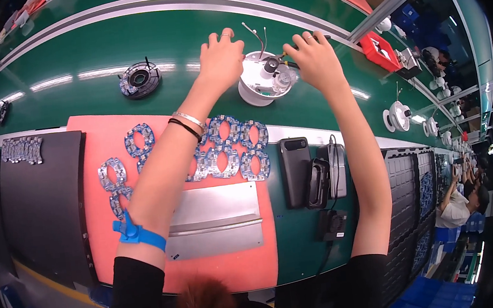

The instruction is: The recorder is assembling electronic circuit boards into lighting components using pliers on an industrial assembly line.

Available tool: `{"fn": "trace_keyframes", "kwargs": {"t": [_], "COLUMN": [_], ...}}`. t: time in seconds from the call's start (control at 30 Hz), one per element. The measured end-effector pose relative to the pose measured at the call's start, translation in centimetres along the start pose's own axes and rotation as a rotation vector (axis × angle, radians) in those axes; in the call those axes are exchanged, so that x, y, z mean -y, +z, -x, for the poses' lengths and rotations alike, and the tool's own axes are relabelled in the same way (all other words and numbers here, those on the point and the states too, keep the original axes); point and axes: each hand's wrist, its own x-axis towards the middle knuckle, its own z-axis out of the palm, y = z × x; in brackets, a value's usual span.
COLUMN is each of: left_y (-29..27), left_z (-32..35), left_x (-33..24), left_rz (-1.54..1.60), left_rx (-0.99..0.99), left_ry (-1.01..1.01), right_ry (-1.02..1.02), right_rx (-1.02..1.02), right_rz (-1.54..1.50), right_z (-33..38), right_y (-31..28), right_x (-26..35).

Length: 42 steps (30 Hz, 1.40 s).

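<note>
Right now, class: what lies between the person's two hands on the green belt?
In the head view, a white round housing with loose wires sits between the left hand and right hand; both touch it.

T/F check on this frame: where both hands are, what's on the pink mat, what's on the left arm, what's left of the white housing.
1. Both hands, left hand and right hand, are at the white round housing on the green belt. True.
2. The pink mat holds only screws. False: blue ring-shaped circuit boards lie on it.
3. The left arm wears a blue wrist strap. True.
4. A red bin sits left of the housing. False: a black round part does.
</note>
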Motion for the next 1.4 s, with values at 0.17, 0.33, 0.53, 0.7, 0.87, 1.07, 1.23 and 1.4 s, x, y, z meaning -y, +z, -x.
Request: {"fn": "trace_keyframes", "kwargs": {"t": [0.17,0.33,0.53,0.7,0.87,1.07,1.23,1.4], "left_y": [0.1,0.5,0.8,0.7,1.5,2.8,3.2,0.4], "left_z": [-1.1,-1.4,-1.4,-1.7,-2.1,-2.4,-2.2,-0.4], "left_x": [-1.3,-2.5,-3.9,-5.1,-5.6,-6.9,-7.9,-8.2], "left_rz": [0.025,0.03,0.057,0.055,0.05,0.044,0.071,0.173], "left_rx": [-0.099,-0.134,-0.07,-0.015,-0.022,-0.081,-0.093,-0.188], "left_ry": [0.091,0.142,0.137,0.145,0.165,0.232,0.241,0.226], "right_ry": [0.032,0.06,0.136,0.17,0.155,0.172,0.203,0.362], "right_rx": [-0.006,0.026,0.067,0.06,0.079,0.128,0.184,0.076], "right_rz": [0.017,0.01,-0.039,-0.056,-0.05,-0.031,-0.001,0.034], "right_z": [-0.2,0.6,2.0,2.9,3.4,4.6,5.9,7.2], "right_y": [0.4,0.8,0.3,0.3,0.6,1.4,1.2,-1.3], "right_x": [-0.3,-0.6,-1.1,-2.8,-2.5,-3.2,-3.4,-3.0]}}
